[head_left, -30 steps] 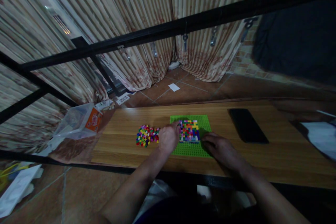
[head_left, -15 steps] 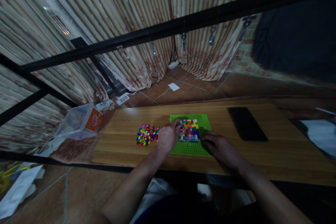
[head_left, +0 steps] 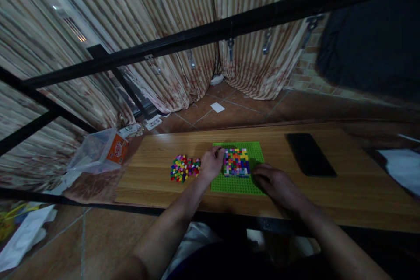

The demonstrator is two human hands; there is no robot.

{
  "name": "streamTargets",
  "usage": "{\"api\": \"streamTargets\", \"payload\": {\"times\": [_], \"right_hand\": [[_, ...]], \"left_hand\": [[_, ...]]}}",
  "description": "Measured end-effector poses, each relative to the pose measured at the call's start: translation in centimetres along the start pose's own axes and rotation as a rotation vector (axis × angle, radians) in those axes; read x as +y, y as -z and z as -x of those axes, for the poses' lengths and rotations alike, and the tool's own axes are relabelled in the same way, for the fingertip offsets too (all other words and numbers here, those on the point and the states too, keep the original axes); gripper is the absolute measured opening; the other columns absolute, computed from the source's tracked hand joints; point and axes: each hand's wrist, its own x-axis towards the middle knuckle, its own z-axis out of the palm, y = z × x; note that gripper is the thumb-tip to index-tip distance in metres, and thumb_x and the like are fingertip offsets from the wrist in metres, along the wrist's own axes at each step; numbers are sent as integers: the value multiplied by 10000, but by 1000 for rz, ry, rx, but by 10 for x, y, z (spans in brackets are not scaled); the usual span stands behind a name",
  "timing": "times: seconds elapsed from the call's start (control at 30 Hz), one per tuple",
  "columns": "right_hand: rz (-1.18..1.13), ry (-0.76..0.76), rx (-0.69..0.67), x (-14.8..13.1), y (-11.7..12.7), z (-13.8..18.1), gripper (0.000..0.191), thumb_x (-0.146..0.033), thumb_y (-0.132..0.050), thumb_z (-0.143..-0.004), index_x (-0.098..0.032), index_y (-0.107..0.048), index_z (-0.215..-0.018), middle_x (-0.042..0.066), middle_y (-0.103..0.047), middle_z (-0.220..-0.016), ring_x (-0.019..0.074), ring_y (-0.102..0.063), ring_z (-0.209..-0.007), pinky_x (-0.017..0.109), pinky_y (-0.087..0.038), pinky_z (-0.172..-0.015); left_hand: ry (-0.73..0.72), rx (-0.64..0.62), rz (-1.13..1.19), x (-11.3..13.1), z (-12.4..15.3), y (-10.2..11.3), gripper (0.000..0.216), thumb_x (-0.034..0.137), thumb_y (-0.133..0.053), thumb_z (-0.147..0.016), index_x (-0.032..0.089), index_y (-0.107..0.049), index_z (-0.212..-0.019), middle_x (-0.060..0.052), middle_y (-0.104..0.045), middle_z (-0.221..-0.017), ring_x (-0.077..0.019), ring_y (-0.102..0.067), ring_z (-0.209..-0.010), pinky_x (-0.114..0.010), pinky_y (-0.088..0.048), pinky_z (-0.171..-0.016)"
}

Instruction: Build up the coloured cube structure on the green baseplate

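Head camera: a left hand (head_left: 211, 163), fingers drawn narrow, hovers at a multicolored brick block (head_left: 236, 162) on a green baseplate (head_left: 243, 187) near the tabletop's (head_left: 147, 151) front edge; a right hand (head_left: 271, 180) curls at the baseplate's right edge. Whether either grips a brick cannot be told.

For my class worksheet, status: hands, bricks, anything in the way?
Left hand at brick block, left side, grip unclear. Right hand at board, right edge. Black slab farther right, off board.

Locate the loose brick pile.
In the head view, the loose brick pile lies on the wooden table, just left of the left hand and the green baseplate.
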Motion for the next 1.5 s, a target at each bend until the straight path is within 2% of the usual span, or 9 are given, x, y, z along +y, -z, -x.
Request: {"api": "streamTargets", "payload": {"times": [0.27, 0.6, 0.8, 0.93, 1.0, 1.1, 1.23, 1.33, 1.5], "right_hand": [[-8, -3, 17, 1, -2, -1, 228, -212, -479, -887, -230, -681, -990, 55, -671, -1051, 193, -652, -916, 347, -513, -852], [13, 3, 23, 1, -2, -2, 234, -229, -474, -885, -238, -687, -983, 55, -676, -1041, 199, -653, -930, 354, -519, -851], [29, 11, 24, 2, -1, 1, 243, -277, -461, -900, -240, -691, -970, 56, -677, -1059, 207, -657, -940, 364, -519, -865], [22, 21, 31, 1, 0, 2, 245, -291, -465, -903, -243, -695, -972, 59, -679, -1060, 214, -661, -942, 374, -524, -866], [17, 23, 32, 1, 0, 2, 243, -292, -473, -897, -244, -701, -966, 59, -684, -1052, 216, -666, -926, 377, -531, -855], [21, 31, 30, 4, 0, 2, 245, -288, -478, -895, -242, -705, -977, 60, -684, -1075, 219, -667, -933, 376, -535, -852], [35, 33, 20, 9, -2, 2, 246, -300, -481, -902, -249, -699, -1004, 58, -678, -1095, 224, -663, -961, 380, -529, -872], [35, 30, 11, 9, -1, 3, 250, -299, -471, -909, -252, -694, -1012, 56, -676, -1097, 222, -662, -971, 375, -524, -884], [34, 24, 17, 5, 0, 3, 253, -296, -475, -905, -251, -700, -1013, 59, -675, -1111, 224, -659, -973, 369, -526, -866]], "left_hand": [[-34, 78, -81, 0, 9, -7, 344, 354, -453, -955, 183, -631, -1195, -83, -744, -1011, -189, -694, -941, -285, -510, -871], [-62, 96, -42, -4, 6, -15, 343, 333, -467, -945, 196, -608, -1226, -67, -740, -1037, -175, -692, -931, -277, -513, -883], [-63, 133, -39, -2, 12, 0, 361, 335, -460, -947, 175, -600, -1239, -72, -744, -939, -187, -699, -859, -298, -522, -848], [5, 180, -82, -22, 21, 25, 346, 258, -429, -947, 182, -605, -1235, -72, -745, -940, -177, -693, -848, -297, -523, -840], [37, 192, -129, -40, 26, 37, 312, 187, -442, -920, 200, -645, -1157, -55, -741, -964, -160, -681, -894, -285, -516, -863], [-7, 187, -228, -69, 32, 50, 243, 145, -477, -881, 195, -706, -943, -51, -725, -956, -160, -656, -941, -293, -491, -921], [-70, 172, -291, -94, 39, 53, 283, 104, -461, -860, 206, -699, -975, -46, -697, -1028, -154, -624, -989, -280, -475, -945], [-91, 133, -345, -98, 39, 52, 305, 88, -444, -859, 216, -689, -986, -41, -690, -1035, -154, -603, -1017, -271, -459, -963], [-95, 75, -463, -87, 27, 54, 272, 134, -460, -883, 224, -693, -991, -42, -689, -1034, -165, -599, -998, -292, -446, -973]]}}
